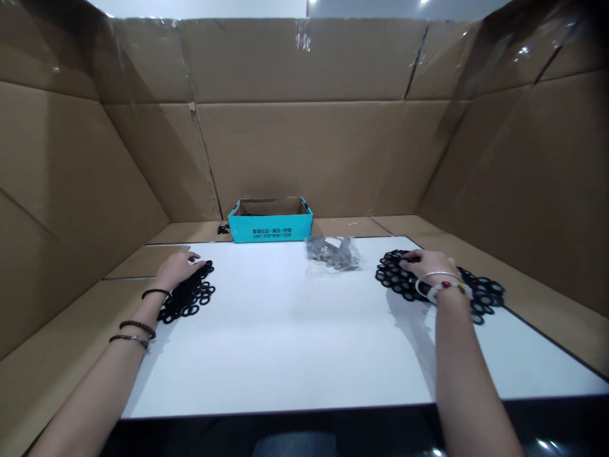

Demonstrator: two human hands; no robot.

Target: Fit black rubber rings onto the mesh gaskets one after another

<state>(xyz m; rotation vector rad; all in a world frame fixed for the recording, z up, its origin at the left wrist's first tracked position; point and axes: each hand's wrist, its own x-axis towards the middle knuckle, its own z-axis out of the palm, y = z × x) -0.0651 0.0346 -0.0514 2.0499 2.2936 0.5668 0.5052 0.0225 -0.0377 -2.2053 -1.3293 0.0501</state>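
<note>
My left hand (pixel 181 269) rests at the upper edge of a pile of small black rings (pixel 190 298) on the left of the white table. Its fingers are bent in toward the rings; whatever lies between the fingertips is too small to make out. On the other side, my right hand (pixel 431 261) reaches onto a second pile of dark rings, whose centres look greyish (pixel 397 279). The fingers there are curled together at the pile's top, and their tips are partly hidden. Part of this pile shows to the right of my wrist.
A turquoise box (pixel 271 230) stands open at the back, with dark items just visible inside. A clear plastic bag (pixel 333 254) of grey pieces lies right of it. A few black rings (pixel 223 229) sit beside the box. Cardboard walls (pixel 304 158) enclose the white table (pixel 285 343).
</note>
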